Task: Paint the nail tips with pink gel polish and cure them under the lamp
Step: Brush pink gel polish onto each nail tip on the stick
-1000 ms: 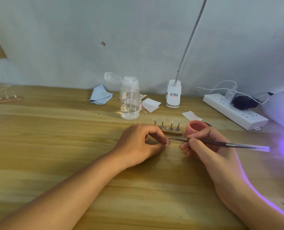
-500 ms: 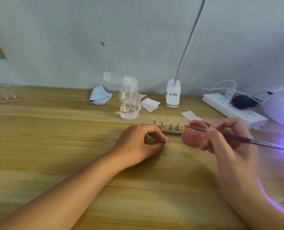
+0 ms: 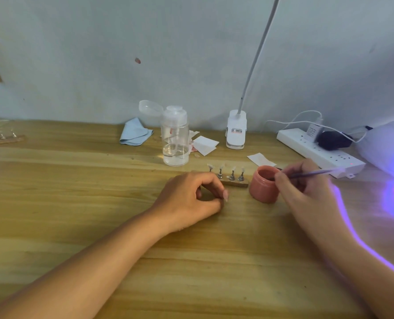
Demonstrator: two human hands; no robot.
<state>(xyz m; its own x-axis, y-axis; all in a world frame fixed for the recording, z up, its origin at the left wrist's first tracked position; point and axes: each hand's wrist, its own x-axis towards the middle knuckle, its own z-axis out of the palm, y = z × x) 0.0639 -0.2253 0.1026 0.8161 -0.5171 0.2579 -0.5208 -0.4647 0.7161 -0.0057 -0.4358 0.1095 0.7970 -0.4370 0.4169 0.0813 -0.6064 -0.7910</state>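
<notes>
Two risks: overloading brush point(image 3: 311, 173), held in right grip point(image 3: 306, 188) and dipped in pink gel jar point(image 3: 262, 189), causing drips; smudging nail tip point(image 3: 225, 195) pinched in left grip point(image 3: 189, 199)

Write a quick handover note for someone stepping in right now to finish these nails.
Left hand rests on the table, pinching a pinkish nail tip. Right hand holds the brush, its tip dipped in the open pink gel jar.
The stand behind the left hand carries four tips that look unpainted. The lamp glows purple at the far right.
Done: the held tip looks at least partly pink.
Left: finish it, paint the four on the stand, cure all under the lamp.
</notes>
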